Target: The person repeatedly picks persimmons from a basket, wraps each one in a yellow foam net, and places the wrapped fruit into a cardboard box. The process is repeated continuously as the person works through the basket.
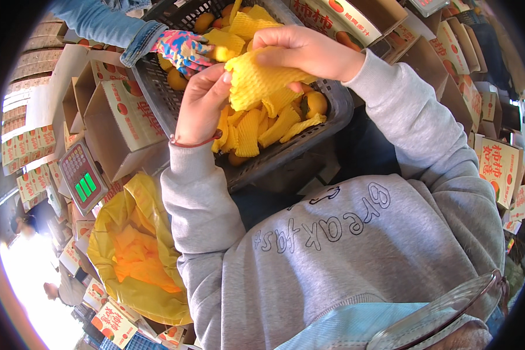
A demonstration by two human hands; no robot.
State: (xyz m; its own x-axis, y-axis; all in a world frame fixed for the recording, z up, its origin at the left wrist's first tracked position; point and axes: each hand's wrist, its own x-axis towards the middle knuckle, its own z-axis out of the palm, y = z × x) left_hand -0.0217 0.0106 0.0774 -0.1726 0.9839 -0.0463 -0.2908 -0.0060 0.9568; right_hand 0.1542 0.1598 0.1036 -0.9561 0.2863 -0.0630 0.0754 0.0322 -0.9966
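Note:
Both my hands are on one yellow foam net sleeve (262, 81), held above a dark plastic crate (341, 103). My left hand (201, 103) pinches the sleeve's left end between thumb and fingers. Gripping its upper right part is my right hand (306, 52), with a fingertip showing below the sleeve. Whether a fruit is inside the sleeve cannot be seen. Under my hands the crate holds loose yellow foam sleeves (248, 135) and orange persimmons (316, 105). Some fruit is partly covered by the sleeves.
A co-worker's hand in a patterned glove (181, 48) reaches into the crate from the upper left. Open cartons (127, 113) stand on the left, more cartons (498, 168) on the right. A digital scale (83, 177) and a yellow bag (109, 271) with orange material lie at my left.

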